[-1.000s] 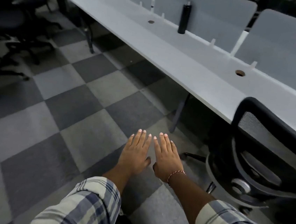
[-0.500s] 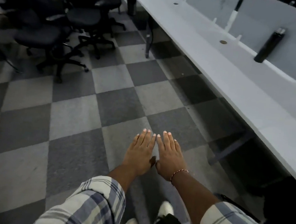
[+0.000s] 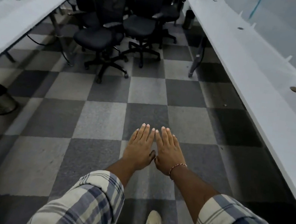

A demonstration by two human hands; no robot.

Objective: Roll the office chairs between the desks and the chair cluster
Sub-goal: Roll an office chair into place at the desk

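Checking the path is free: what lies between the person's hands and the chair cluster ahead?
Head view: only bare checkered carpet lies between the left hand, the right hand and the chair cluster.

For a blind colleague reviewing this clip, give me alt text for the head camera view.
The left hand and right hand stretch forward side by side, fingers straight, holding nothing, above a checkered carpet. Ahead, a cluster of black office chairs stands in the aisle between the left desk and right desk.
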